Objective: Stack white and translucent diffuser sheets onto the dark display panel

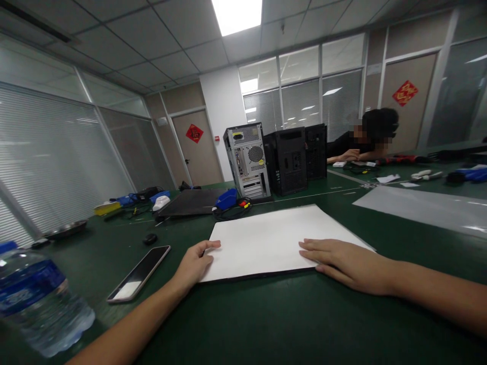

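- Your left grip [193, 264] curls at the near left corner of the white sheet [258, 243]; whether it pinches, you cannot tell.
- Your right grip [348, 264] lies flat, unclenched, over its right side.
- It looks light and smooth; take it by the side edges.
- It lies on your green counter [236, 324], PC cases [291, 162] beyond, blinds [41, 152] leftward.

The panelled ceiling [129, 30] carries one lit rectangular light [238, 16]. A glazed partition [110, 99] with blinds [41, 132] lines the left side; at the rear, a white wall section [216, 91] separates a beige door [200, 159] from framed windows [300, 96], with a second door [405, 121] farther right, both bearing red diamond-shaped decorations [195, 133]. A dark green tabletop [258, 319] spans the foreground.
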The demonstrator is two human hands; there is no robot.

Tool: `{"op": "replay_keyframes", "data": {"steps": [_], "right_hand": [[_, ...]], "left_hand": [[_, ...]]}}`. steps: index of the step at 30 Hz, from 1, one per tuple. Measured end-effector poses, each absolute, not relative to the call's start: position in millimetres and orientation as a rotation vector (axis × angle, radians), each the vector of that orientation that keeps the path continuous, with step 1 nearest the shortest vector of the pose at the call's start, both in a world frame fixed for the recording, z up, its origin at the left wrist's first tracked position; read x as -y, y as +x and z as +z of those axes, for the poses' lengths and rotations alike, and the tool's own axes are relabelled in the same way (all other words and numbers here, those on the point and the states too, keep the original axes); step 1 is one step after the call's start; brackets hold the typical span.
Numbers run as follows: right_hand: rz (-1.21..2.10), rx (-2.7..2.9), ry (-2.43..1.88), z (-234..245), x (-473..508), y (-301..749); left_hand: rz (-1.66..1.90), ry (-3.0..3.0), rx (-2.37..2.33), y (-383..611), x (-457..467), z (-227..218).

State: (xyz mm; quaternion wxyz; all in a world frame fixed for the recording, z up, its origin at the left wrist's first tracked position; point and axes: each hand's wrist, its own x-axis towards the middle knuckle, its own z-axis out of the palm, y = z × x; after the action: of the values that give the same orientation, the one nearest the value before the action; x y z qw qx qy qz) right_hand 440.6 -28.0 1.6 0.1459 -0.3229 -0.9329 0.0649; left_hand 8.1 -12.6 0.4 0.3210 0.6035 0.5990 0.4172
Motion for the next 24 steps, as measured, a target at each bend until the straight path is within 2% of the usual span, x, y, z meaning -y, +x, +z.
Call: {"op": "replay_keyframes", "data": {"steps": [13, 24], "right_hand": [[0.195, 2.723, -0.913, 3.1, 26.8, 441.1], [0.346, 2.728, -0.867, 5.6, 22.8, 441.7]], "left_hand": [[1.115, 1.517, -1.511, 5.8, 8.1, -4.7], [1.093, 1.538, -1.566, 7.6, 11.9, -2.6]]}}
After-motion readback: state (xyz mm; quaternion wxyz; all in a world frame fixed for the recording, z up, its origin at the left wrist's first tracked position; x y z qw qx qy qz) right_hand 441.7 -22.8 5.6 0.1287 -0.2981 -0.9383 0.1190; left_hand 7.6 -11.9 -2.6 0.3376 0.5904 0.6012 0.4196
